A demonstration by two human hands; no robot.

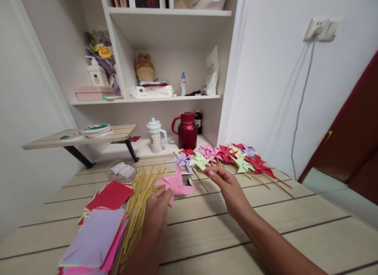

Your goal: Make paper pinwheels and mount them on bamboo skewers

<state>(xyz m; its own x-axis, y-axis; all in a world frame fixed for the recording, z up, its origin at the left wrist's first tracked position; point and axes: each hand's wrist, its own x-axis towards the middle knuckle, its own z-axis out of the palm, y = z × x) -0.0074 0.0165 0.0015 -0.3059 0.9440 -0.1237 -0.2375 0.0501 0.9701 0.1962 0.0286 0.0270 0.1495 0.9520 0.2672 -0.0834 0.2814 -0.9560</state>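
Note:
A pink paper pinwheel point(175, 183) is pinched between the thumb and fingers of my left hand point(156, 214), its blades spread out above the table. My right hand point(228, 190) is off to the right with thumb and fingertips pressed together; whatever is between them, if anything, is too small to make out. Just beyond those fingertips lies a pale green pinwheel point(200, 161) beside a lilac pinwheel point(182, 160). Partly behind the pink blades is a small box point(189, 182) with dark little pieces in it. Thin bamboo sticks point(138, 206) lie in a bunch by my left hand.
Stacked paper sheets, lilac point(93, 235) and red point(111, 195), lie on the left. A clear container point(121, 171) holds white packets. Red pinwheels point(260, 166) on sticks crowd the back right. Behind stand a cup point(155, 139), a red jug point(188, 131) and a small raised stand point(124, 131).

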